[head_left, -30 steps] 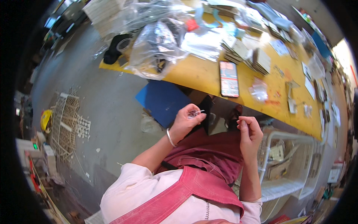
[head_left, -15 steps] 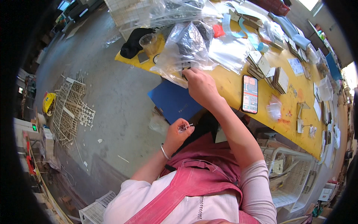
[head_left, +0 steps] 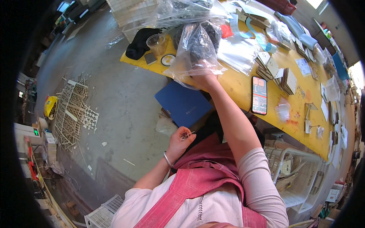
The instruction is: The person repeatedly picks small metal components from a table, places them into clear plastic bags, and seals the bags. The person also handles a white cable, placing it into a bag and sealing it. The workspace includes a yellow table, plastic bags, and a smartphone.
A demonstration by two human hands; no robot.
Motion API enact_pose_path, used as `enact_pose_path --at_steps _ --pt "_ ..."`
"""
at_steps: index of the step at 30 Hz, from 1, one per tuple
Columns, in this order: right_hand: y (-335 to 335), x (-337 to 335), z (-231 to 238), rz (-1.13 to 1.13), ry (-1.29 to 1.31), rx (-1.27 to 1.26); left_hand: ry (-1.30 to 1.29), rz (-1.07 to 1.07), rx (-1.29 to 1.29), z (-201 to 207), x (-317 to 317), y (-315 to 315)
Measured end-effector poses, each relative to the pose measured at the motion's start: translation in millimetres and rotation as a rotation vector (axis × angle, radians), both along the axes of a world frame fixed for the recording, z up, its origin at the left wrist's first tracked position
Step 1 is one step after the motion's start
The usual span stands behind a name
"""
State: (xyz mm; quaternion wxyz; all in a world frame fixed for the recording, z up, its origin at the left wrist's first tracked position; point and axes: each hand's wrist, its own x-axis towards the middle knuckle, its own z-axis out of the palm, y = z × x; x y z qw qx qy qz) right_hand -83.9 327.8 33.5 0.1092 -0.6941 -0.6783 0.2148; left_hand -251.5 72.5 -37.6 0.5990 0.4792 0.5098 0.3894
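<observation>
My right hand reaches forward over the yellow table and sits inside the mouth of a clear plastic bag filled with small dark pieces; the fingers are hidden by the plastic. My left hand stays low by my lap, pinching a small thin metal piece between thumb and fingers. A bracelet circles the left wrist.
A phone lies on the table right of my arm, beside stacks of cardboard pieces. A plastic cup and black cloth sit at the table's left end. A blue folder and white crates lie below.
My right hand left my lap, stretched out to the table and went into the plastic bag. The left hand kept its small metal piece and stayed low.
</observation>
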Motion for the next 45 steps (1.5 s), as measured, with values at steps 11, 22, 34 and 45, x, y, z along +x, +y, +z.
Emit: enact_pose_path --at_steps 11,22,34,45 --pt "-42.1 7.3 25.1 -0.219 0.424 0.179 -0.035 -0.017 0.038 16.5 13.2 19.8" --pt "-90.1 23.5 36.3 0.019 0.622 0.639 0.060 -0.030 0.153 16.0 26.4 32.3" --pt "-224.7 78.4 38.3 0.111 0.974 0.172 -0.169 -0.227 0.206 36.8 79.1 43.8" --pt "-297.5 126.1 37.2 -0.095 0.745 0.441 -0.242 -0.451 0.163 64.0 102.0 31.6"
